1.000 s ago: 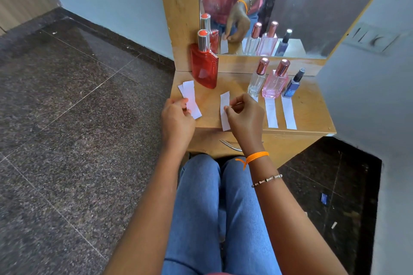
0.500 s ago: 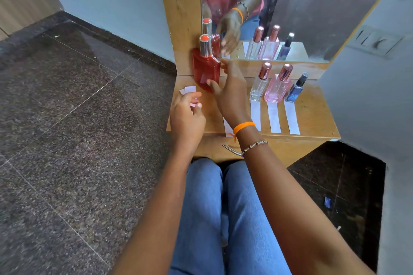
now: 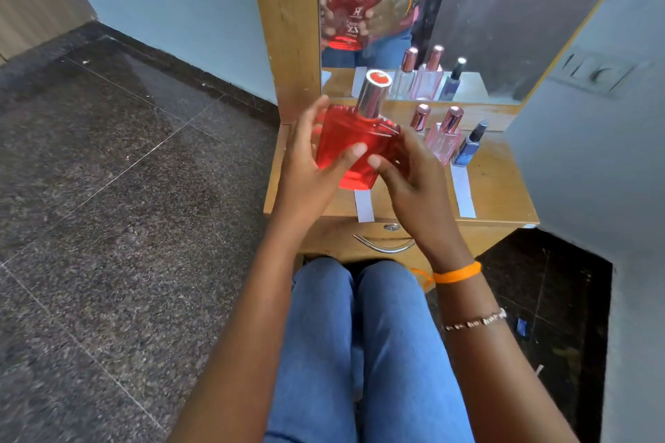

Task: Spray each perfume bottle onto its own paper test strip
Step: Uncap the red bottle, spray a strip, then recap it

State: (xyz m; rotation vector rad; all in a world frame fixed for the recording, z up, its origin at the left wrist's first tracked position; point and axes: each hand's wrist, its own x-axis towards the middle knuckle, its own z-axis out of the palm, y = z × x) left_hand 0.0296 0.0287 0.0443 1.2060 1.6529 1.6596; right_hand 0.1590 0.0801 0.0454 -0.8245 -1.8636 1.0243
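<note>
Both hands hold a large flat-sided red glass perfume bottle (image 3: 354, 151) with a tall silver cap in the air above the front of a small wooden dressing table (image 3: 500, 191). The left hand (image 3: 309, 169) wraps the bottle's left side, thumb laid across the near face and fingers curled round behind; the right hand (image 3: 414, 180) cups the right side and lower corner, its thumb tip pressed on the glass close to the left thumb. The bottle tilts slightly, cap pointing up and away (the mirror (image 3: 467, 11) behind shows its labelled far face and the fingers wrapped on it). Directly beneath it a white paper test strip (image 3: 364, 207) lies on the tabletop, its near end at the front edge. Further right a clear bottle with a rose-gold cap (image 3: 419, 119), a pink bottle with a rose-gold cap (image 3: 446, 138) and a slim blue bottle with a dark cap (image 3: 469, 146) stand in a row; another white strip (image 3: 464, 194) lies in front of the blue one. An orange thread band (image 3: 457, 273) and a beaded bracelet (image 3: 475, 321) circle the right wrist.
</note>
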